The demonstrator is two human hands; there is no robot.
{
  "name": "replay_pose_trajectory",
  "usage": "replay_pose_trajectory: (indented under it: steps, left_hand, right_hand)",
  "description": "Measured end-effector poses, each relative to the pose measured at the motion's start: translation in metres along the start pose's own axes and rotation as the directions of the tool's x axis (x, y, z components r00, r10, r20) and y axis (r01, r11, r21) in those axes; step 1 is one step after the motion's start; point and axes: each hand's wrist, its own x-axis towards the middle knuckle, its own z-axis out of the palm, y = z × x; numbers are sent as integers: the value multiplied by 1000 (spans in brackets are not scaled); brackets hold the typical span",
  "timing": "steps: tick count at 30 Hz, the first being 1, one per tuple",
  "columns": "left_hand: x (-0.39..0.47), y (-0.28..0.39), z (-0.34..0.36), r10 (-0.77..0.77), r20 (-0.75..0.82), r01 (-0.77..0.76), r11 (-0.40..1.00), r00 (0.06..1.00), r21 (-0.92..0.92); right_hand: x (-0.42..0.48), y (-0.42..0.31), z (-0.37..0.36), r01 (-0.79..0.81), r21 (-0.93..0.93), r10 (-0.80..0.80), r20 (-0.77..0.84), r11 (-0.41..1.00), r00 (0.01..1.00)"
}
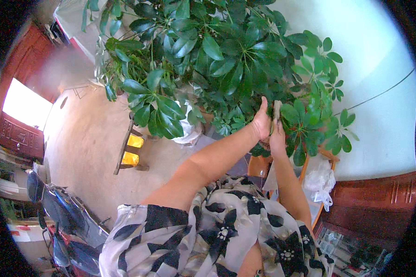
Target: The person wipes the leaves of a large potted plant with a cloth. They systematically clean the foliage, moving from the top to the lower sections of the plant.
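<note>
A large umbrella plant (242,52) with glossy green leaves spreads before me. My left hand (262,121) reaches into its lower right foliage, thumb raised. Its other fingers are largely hidden, so its grip cannot be made out. Close beside it, my right hand (278,138) has its fingers around a pale, narrow, flat piece (277,110) that points up between the leaves. Whether this piece is a cloth or something stiffer is unclear. A lighter leaf cluster (300,128) hangs just right of my right hand.
A small wooden stool (124,145) with yellow patches stands on the left floor, near a white plastic bag (187,128). Another plastic bag (320,180) hangs by a wooden frame (303,169) at right. A motor scooter (66,214) is at lower left. A cable (378,95) crosses the pale wall.
</note>
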Motion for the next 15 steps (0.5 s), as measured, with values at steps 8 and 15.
replay_pose_trajectory:
  steps: [8,15]
  left_hand:
    - [-8,16,-23,194,15,-193,980,981,-53]
    - [-6,11,-3,253,-118,-258,966,960,-31]
  right_hand:
    - [-48,-4,5,60,294,-136,246,954,960]
    - [-42,-30,-6,231,4,-224,255,973,941]
